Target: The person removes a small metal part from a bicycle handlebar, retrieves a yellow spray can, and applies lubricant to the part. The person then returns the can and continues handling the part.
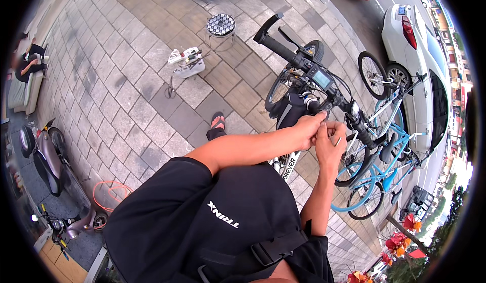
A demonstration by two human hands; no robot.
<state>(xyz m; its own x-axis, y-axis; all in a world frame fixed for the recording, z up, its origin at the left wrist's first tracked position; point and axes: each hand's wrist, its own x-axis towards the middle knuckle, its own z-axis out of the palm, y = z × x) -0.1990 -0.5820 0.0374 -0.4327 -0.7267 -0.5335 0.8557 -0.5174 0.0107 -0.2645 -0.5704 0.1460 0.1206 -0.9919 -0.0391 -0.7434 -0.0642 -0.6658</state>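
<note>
A bicycle with a white frame (290,166) stands before me. Its black handlebar (280,48) carries a small display (321,77). My left hand (309,129) is at the handlebar's middle, thumb against a black part near the stem; what its fingers hold, if anything, is hidden. Right beside it, my right hand (329,146) has its fingers curled around a thin metal tool (337,141), of which a short end shows. The two hands touch or nearly touch. Below the bar, a dark bag (290,110) covers part of the frame near the front wheel (275,95).
Blue and white bicycles (396,131) stand close on the right, beside a parked white car (415,78). On the paving are a white tool bin (190,68), pliers-like tool (169,89) and round stool (220,25). A scooter (57,169) and orange hose (110,194) lie left; a person sits beyond.
</note>
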